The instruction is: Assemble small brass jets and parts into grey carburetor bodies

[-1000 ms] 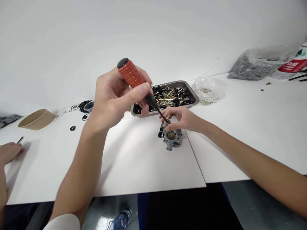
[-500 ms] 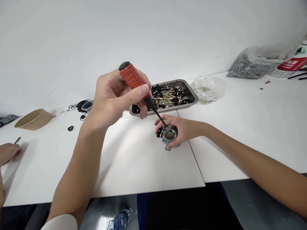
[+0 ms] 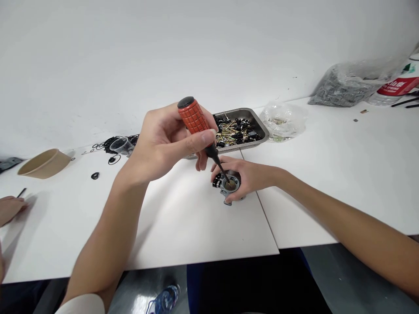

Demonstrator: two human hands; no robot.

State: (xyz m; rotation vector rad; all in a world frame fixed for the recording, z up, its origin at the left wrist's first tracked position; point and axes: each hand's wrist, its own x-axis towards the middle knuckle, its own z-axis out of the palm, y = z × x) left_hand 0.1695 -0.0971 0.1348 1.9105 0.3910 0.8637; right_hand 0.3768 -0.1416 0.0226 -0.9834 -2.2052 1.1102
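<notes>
My left hand (image 3: pixel 170 144) is closed around the red-orange handle of a screwdriver (image 3: pixel 194 117). The screwdriver slants down to the right, and its dark shaft ends at the round opening of a grey metal part (image 3: pixel 231 185). Whether the tip touches the disc inside that opening is too small to tell. My right hand (image 3: pixel 246 175) grips this metal part from the right, fingers over its far side and thumb at its near edge. Small black fittings stick out on the part's left side.
Behind my hands is a metal tray (image 3: pixel 262 130) of screws and black fittings, with a clear bag (image 3: pixel 284 120) beside it. Leftward are a plastic cup (image 3: pixel 120 145), black rings (image 3: pixel 95 175), a tan bowl (image 3: pixel 46 168) and another person's hand (image 3: pixel 10 210). A grey-filled bag (image 3: pixel 340 87) lies back right.
My left hand has moved right and slightly down with the screwdriver. Its tip has shifted from the metal part's upper rim to the round opening. My right hand has barely moved.
</notes>
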